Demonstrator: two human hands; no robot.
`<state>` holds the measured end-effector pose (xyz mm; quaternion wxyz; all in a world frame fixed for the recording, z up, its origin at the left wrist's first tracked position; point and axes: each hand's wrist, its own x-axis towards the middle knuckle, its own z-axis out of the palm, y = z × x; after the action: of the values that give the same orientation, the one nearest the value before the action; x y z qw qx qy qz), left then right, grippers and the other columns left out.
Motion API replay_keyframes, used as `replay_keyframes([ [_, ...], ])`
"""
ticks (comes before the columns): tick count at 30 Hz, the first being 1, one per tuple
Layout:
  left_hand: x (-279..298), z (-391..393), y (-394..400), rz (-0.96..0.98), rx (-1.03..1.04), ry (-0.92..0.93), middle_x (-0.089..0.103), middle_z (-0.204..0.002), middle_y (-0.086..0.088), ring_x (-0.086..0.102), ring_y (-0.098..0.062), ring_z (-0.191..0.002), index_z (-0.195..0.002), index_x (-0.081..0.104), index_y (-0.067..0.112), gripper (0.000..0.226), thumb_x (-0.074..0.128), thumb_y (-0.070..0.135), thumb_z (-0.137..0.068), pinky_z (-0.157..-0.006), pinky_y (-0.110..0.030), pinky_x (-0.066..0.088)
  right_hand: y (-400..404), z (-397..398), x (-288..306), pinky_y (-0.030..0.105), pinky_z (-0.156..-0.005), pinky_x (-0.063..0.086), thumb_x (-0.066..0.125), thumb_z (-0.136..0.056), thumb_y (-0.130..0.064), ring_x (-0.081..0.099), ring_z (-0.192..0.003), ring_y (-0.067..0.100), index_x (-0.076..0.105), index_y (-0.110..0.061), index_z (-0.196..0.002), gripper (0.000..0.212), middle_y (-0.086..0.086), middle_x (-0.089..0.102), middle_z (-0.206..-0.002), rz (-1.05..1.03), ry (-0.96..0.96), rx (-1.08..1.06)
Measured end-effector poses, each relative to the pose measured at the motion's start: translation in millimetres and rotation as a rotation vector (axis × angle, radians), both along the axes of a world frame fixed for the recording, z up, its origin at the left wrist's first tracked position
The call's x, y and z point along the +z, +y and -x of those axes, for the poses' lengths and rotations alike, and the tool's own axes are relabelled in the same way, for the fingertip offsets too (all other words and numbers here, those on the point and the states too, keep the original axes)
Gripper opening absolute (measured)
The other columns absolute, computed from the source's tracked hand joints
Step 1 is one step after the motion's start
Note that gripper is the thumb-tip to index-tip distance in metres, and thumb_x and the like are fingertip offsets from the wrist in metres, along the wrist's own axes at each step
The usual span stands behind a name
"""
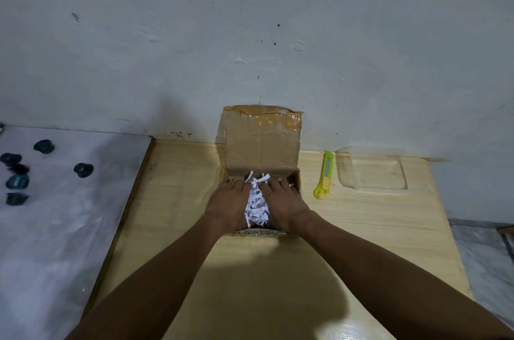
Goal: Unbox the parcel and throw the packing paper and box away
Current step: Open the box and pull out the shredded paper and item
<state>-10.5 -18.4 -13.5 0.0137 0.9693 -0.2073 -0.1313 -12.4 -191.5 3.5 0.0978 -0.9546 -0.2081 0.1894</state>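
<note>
A brown cardboard box (261,144) stands open on the wooden table, its taped lid flap upright against the wall. White shredded packing paper (257,204) fills the inside. My left hand (229,204) and my right hand (283,203) are both down in the box, one on each side of the paper heap, fingers pointing away from me and pressed against the shreds. The fingertips are partly buried, so whether they curl round the paper is hidden. Anything under the paper is out of sight.
A yellow utility knife (324,175) lies right of the box. Beyond it sits a clear plastic tray (372,172). The wooden table (180,200) ends at its left edge beside a white surface with several dark round caps (83,170).
</note>
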Motion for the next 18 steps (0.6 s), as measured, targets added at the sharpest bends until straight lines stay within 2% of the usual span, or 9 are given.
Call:
replay_keyframes([
  [4, 0.6, -0.5, -1.4, 0.01, 0.008, -0.013, 0.054, -0.128, -0.011, 0.05, -0.03, -0.117, -0.138, 0.038, 0.01, 0.082, 0.071, 0.047, -0.072, -0.1, -0.038, 0.037, -0.9, -0.1, -4.8, 0.05, -0.103, 0.041, 0.073, -0.076, -0.04, 0.039, -0.127, 0.04, 0.018, -0.014, -0.15, 0.096, 0.018, 0.035, -0.148, -0.021, 0.034, -0.006],
  [8, 11.7, -0.7, -4.8, 0.107, 0.063, 0.037, 0.05, -0.131, -0.011, 0.049, -0.029, -0.12, -0.14, 0.035, 0.01, 0.095, 0.077, 0.052, -0.066, -0.101, -0.039, 0.041, -4.1, 0.7, 2.3, 0.042, -0.102, 0.041, 0.076, -0.076, -0.038, 0.045, -0.123, 0.038, 0.021, -0.011, -0.149, 0.096, 0.019, 0.04, -0.144, -0.101, 0.034, -0.015],
  [13, 43.1, -7.1, 0.6, 0.263, 0.086, 0.063, 0.044, -0.134, -0.011, 0.045, -0.03, -0.126, -0.136, 0.036, 0.009, 0.098, 0.085, 0.039, -0.056, -0.098, -0.044, 0.046, -4.8, -5.5, 19.0, 0.046, -0.098, 0.045, 0.082, -0.065, -0.031, 0.047, -0.119, 0.038, 0.029, -0.011, -0.143, 0.097, 0.02, 0.048, -0.132, -0.165, -0.034, -0.019],
  [18, 78.2, -7.0, 2.6, 0.362, 0.033, 0.052, 0.046, -0.128, -0.017, 0.045, -0.031, -0.118, -0.134, 0.038, 0.003, 0.095, 0.083, 0.044, -0.061, -0.1, -0.041, 0.041, -7.0, -9.0, 51.4, 0.046, -0.094, 0.046, 0.082, -0.065, -0.04, 0.051, -0.113, 0.038, 0.038, -0.008, -0.137, 0.09, 0.02, 0.053, -0.126, -0.171, -0.1, -0.005],
])
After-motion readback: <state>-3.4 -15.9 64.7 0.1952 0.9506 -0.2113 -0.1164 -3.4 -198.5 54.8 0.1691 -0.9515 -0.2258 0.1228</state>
